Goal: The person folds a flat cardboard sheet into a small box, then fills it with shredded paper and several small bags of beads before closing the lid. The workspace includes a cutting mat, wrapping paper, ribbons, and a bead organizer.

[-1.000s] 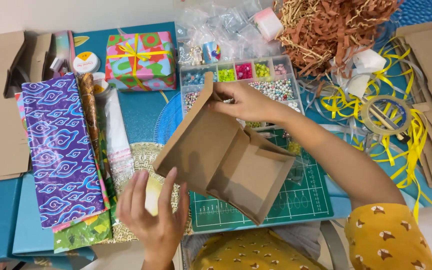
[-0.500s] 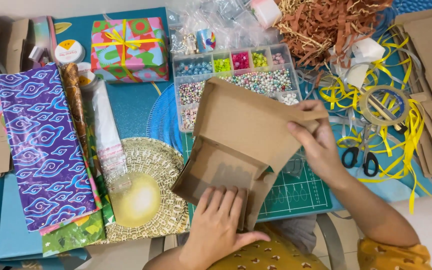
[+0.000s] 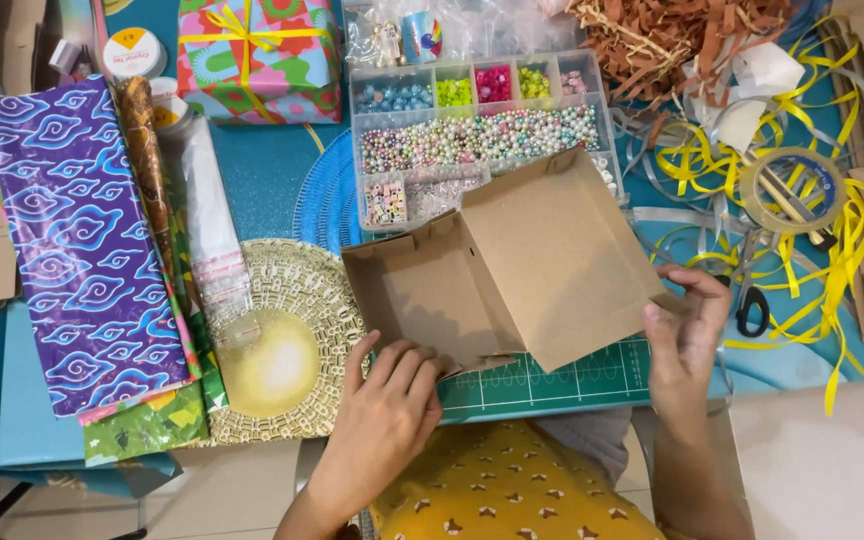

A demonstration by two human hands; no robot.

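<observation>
1. On the green cutting mat, w/ its near edge over the mat's front strip, sits the brown cardboard box, open side up and lid flap leaning back toward the bead tray.
2. Left hand is at the box's near-left corner: fingers together, tips curled over the low front wall, pressing it. Thumb is hidden, so can't tell if it grips underneath.
3. Right hand is at the box's right corner: thumb and forefinger pinch the small side tab of the lid flap, other fingers loosely curled beside it.
4. Behind the box, touching or nearly touching the flap's top edge, is the clear bead tray w/ coloured compartments. Farther back-left of the box is a wrapped gift w/ yellow ribbon.
5. Left of the box: round gold doily, then purple patterned paper. Right of the box: tape roll in a tangle of yellow ribbon, scissors just past the right hand.
6. Step in hand, as I judge it: box is being folded into shape, walls and tabs being set; nothing is inside yet.
7. Next move prob. calls for holding the front wall steady w/ the left while the right tucks the tab inward, w/o creasing the thin card.
</observation>
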